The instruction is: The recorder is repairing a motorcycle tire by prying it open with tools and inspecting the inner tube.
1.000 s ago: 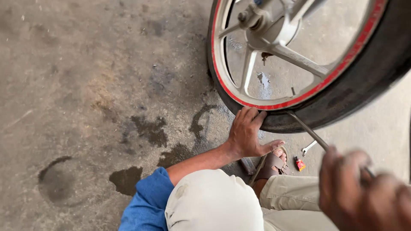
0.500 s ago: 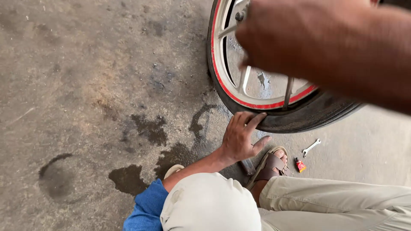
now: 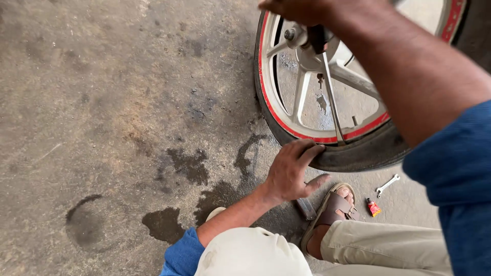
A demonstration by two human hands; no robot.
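1. Your left hand [image 3: 289, 171] rests flat on the black tyre [image 3: 353, 153] at the bottom of the wheel, fingers spread over the tread and thumb pointing toward your sandal [image 3: 332, 212].
2. Your right hand [image 3: 302, 10] is at the top edge of the view, closed around the dark handle of a long metal tool [image 3: 330, 92]; the tool's thin shaft hangs down across the spokes to the red rim stripe [image 3: 273, 110].
3. The wheel stands upright on the stained concrete floor [image 3: 112, 117], just in front of your bent knee [image 3: 250, 253].
4. A small spanner [image 3: 387, 185] and a little red tube [image 3: 373, 207] lie on the floor beside your sandal, apart from both hands.
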